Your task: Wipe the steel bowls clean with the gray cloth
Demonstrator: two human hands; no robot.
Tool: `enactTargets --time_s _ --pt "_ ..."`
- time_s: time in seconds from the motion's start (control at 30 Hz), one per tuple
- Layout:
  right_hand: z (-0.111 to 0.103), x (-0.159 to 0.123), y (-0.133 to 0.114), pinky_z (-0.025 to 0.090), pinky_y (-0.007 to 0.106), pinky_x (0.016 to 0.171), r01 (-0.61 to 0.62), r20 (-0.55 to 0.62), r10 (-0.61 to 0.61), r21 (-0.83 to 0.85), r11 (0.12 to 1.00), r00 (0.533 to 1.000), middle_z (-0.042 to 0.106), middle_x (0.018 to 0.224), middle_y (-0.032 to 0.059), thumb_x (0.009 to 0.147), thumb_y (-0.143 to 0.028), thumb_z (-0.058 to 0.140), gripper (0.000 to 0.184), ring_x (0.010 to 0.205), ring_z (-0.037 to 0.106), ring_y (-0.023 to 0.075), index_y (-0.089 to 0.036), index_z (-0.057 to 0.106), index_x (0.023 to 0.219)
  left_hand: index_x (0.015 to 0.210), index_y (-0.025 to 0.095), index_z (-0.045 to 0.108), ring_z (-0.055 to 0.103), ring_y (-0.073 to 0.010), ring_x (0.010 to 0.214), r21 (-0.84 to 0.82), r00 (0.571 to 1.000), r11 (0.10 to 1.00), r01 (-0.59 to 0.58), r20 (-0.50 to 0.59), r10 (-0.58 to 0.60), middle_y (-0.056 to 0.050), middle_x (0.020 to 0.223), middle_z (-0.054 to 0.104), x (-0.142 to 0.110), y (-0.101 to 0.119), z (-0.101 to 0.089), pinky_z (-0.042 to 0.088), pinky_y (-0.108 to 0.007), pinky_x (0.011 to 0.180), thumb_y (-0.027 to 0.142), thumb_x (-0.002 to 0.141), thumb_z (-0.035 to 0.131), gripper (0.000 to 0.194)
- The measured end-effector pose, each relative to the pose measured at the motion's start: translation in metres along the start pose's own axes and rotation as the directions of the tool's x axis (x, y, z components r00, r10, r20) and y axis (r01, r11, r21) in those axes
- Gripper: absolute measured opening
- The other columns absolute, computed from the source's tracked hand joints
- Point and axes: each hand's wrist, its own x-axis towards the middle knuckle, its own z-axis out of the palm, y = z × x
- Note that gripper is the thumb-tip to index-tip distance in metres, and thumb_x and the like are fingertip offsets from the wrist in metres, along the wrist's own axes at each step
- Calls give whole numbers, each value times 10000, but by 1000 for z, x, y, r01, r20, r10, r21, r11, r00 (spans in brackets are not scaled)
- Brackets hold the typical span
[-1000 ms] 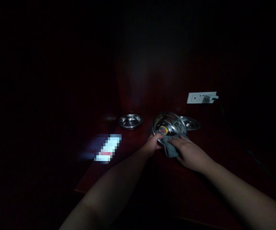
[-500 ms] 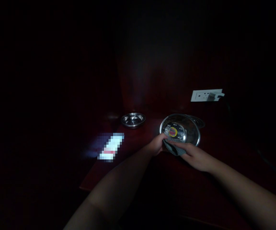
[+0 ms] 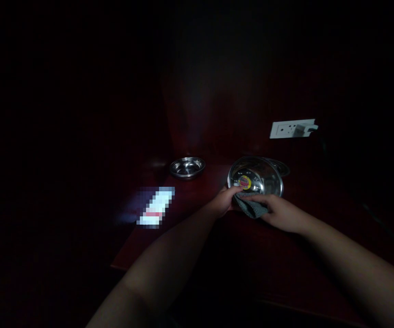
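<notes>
A shiny steel bowl (image 3: 267, 175) is tilted so that its inside faces me, with a round yellow and red sticker (image 3: 245, 182) on the bottom. My left hand (image 3: 224, 201) is closed on the bowl's near left rim, its thumb over the edge. In my right hand (image 3: 279, 213) a grey-green cloth (image 3: 251, 206) is gripped, lying over the bowl's near rim and hanging down in front. The fingers of the right hand under the cloth are partly hidden.
A shallow steel dish (image 3: 187, 168) stands on the dark red table (image 3: 128, 255). Behind the bowl lies another round steel piece (image 3: 284, 167), partly covered. A bright, pixelated rectangle (image 3: 156, 208) lies at left. A white wall socket (image 3: 292, 129) holds a plug. The surroundings are very dark.
The view has shifted slightly, so everything sits a little higher. My right hand has moved slightly with the cloth, which now spreads more over the rim. The left hand keeps its hold.
</notes>
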Motion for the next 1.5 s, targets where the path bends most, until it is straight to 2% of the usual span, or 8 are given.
enactTargets --time_s 0.13,0.3,0.53,0.7,0.87,1.13,1.27,1.5 --pt "-2 1 1 422 419 1013 30 -6 -30 77 997 1000 650 1203 30 727 -92 539 498 1107 600 244 -222 618 1202 1004 106 636 649 -192 784 -10 998 1000 9 65 -8 -102 909 700 -3 1 -1 512 -342 781 265 716 611 330" --pt "1 2 2 469 417 959 61 -63 -53 146 987 997 670 1164 41 749 -138 565 437 1054 628 250 -211 634 1174 1008 108 631 647 -209 828 -52 992 999 -1 129 8 -111 921 701 -1 0 -1 504 -345 787 288 750 540 327" --pt "0 1 -1 423 414 1014 72 -18 -71 62 995 997 660 1188 20 757 -122 536 461 1103 606 242 -240 630 1192 966 101 640 647 -212 820 -24 996 997 74 44 -73 -101 860 710 -1 2 1 493 -362 804 264 794 415 326" --pt "0 1 -2 412 407 1024 56 2 -56 21 998 998 649 1206 25 753 -111 537 469 1125 591 244 -233 629 1196 963 102 645 647 -212 832 -29 997 997 70 -13 -70 -86 824 715 -2 4 3 477 -366 844 260 788 399 341" --pt "-2 1 -1 412 415 1020 68 44 -69 23 997 997 656 1195 6 771 -117 523 459 1113 598 238 -254 628 1196 949 102 650 646 -220 880 -49 999 998 47 4 -47 -90 821 719 -3 5 4 473 -366 868 245 761 413 335" --pt "-5 3 -4 401 416 1024 82 103 -92 98 992 990 682 1144 0 818 -166 496 397 1093 604 232 -235 635 1183 993 83 651 661 -218 856 -51 997 995 81 -3 -81 -94 812 722 -4 6 2 482 -365 865 221 786 414 344" --pt "-6 4 -2 416 387 1002 80 107 -93 118 990 990 686 1134 2 821 -182 509 369 1046 624 218 -226 648 1159 1038 83 643 661 -228 895 -41 995 994 98 -28 -99 -107 874 724 -6 8 4 483 -379 879 287 843 427 356" --pt "-9 3 2 468 379 930 27 133 -44 132 991 990 718 1041 1 820 -230 515 312 946 656 218 -223 688 1080 1099 108 629 643 -246 986 -23 999 999 41 17 -41 -130 1026 699 -8 9 5 484 -399 899 428 865 475 425"
